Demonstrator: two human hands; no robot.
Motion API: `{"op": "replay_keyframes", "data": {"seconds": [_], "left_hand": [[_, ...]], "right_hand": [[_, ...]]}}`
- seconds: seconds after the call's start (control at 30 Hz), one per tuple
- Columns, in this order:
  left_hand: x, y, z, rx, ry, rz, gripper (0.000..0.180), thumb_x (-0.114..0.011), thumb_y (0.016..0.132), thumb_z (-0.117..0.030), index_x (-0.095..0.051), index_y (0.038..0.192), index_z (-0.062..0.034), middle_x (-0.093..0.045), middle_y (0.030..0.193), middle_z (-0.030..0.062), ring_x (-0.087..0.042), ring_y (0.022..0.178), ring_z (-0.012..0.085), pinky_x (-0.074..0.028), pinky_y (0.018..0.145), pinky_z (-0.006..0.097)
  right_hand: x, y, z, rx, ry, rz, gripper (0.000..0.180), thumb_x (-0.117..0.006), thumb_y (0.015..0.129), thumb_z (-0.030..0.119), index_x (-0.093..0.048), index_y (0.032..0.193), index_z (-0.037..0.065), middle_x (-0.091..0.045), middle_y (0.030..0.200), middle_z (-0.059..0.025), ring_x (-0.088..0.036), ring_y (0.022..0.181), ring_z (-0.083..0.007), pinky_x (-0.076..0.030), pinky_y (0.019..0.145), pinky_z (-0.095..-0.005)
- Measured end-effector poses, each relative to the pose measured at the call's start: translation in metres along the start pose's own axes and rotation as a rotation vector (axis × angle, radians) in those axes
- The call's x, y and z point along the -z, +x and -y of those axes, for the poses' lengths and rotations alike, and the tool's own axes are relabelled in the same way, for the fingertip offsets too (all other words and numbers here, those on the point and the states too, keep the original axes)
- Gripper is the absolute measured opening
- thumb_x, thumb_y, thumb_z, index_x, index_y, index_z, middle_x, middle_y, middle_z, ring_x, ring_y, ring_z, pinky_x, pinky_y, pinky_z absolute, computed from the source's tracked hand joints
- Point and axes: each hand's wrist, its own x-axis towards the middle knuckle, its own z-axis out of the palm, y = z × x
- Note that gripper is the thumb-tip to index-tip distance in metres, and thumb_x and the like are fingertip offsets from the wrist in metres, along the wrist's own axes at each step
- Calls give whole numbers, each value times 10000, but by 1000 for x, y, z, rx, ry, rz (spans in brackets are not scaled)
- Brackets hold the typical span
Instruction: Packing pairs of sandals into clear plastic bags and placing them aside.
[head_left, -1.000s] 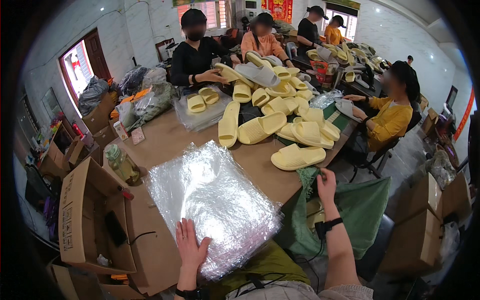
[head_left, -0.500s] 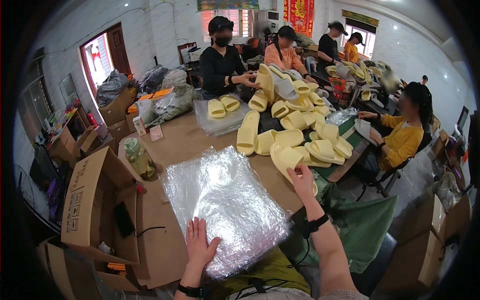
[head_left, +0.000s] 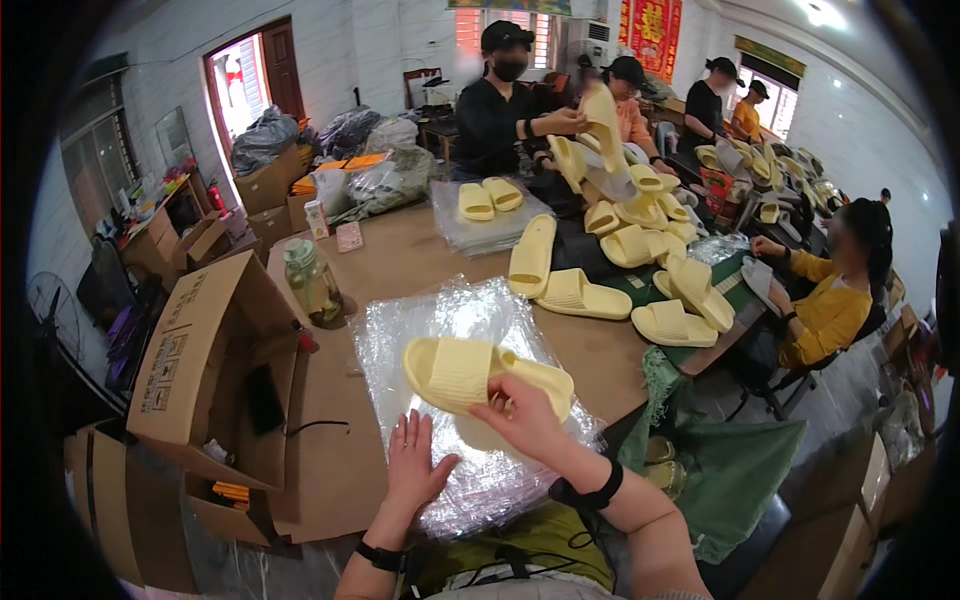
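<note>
Brown table [head_left: 395,258] — shiny plastic sheets [head_left: 480,462], yellow slippers [head_left: 590,295] — amid pale walls [head_left: 350,60].

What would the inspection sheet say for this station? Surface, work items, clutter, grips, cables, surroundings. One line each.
Surface: brown tabletop, mostly covered toward the far right.
Work items: pale yellow slipper held above a stack of clear plastic sheets; slipper pile beyond, yellow and grey.
Clutter: open cardboard box at left; bottle beside it.
Grips: right grip closed on the slipper; left grip spread at the stack's near-left edge.
Cables: black cable by the box.
Surroundings: co-worker in black holding up slippers; co-worker in yellow seated at right; green sack below the table's right edge.
</note>
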Motion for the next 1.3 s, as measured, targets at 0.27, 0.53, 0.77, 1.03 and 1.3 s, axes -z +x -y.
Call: {"op": "replay_keyframes", "data": {"seconds": [0.27, 0.53, 0.77, 1.03, 1.3], "left_hand": [[12, 1, -6, -28, -79, -60, 655, -663, 875, -533, -597, 1345, -81, -491, 1454, 188, -344, 1395, 410, -206, 1205, 506], [10, 2, -5, 2, -82, -70, 689, -664, 876, -548, -564, 1385, -95, -476, 1470, 186, -337, 1404, 423, -207, 1203, 509], [20, 1, -7, 20, -185, -22, 624, -681, 868, -514, -595, 1366, -148, -489, 1470, 164, -384, 1381, 404, -277, 1174, 488], [11, -2, -2, 4, -69, -2, 711, -615, 893, -585, -531, 1427, -122, -460, 1493, 194, -345, 1415, 415, -232, 1202, 491], [-1, -6, 7, 10, -20, -5, 851, -544, 924, -630, -406, 1495, -14, -284, 1595, 254, -196, 1503, 421, -144, 1230, 505]], "right_hand": [[-27, -21, -28, -100, -178, 271, 370, -751, 867, 266, -668, 1110, -1, -691, 966, -150, -671, 864, -272, -533, 789, -386], [-1, 5, -62, 113, -664, 61, 462, -801, 783, 305, -654, 1119, 24, -638, 1085, -146, -582, 1025, -347, -482, 899, -439], [-37, 26, -79, 103, -491, 258, 391, -769, 791, 328, -662, 1021, 30, -626, 1003, -169, -592, 945, -377, -487, 813, -477], [-41, 25, -91, 10, -484, 200, 363, -718, 856, 359, -670, 844, -1, -637, 906, -174, -622, 863, -373, -509, 761, -473], [12, -14, -78, -146, -501, 82, 282, -681, 862, 229, -610, 846, -43, -611, 857, -228, -611, 817, -413, -488, 724, -476]]}}
